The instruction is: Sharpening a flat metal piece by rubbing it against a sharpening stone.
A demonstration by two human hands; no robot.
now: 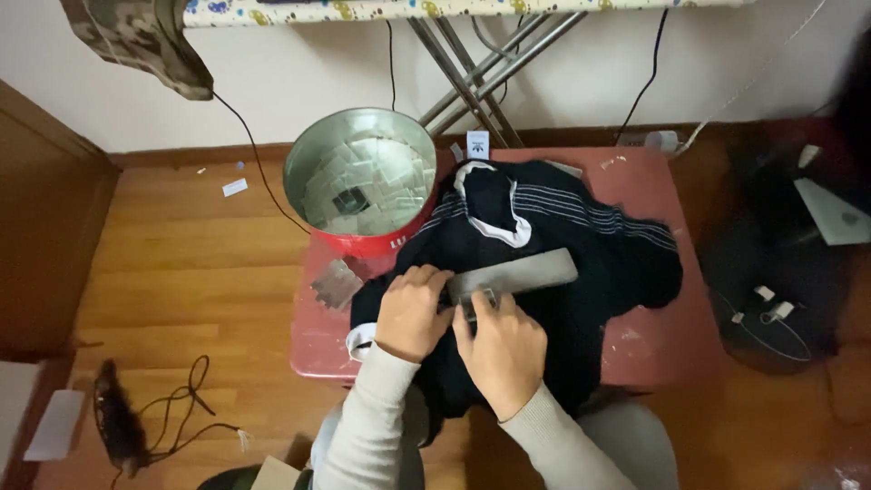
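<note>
Premises present as a room in a home: wooden plank floor (200, 272) with skirting board along a plain white wall (581, 86), folding ironing board (472, 9) on crossed metal legs, low red desk (671, 345) bearing clothing, loose cables (181, 408) on the floor.

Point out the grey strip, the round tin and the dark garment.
grey strip (535, 269): head view, on its bare right half.
round tin (363, 240): head view, on its red outer wall.
dark garment (617, 263): head view, on its right sleeve area.
</note>
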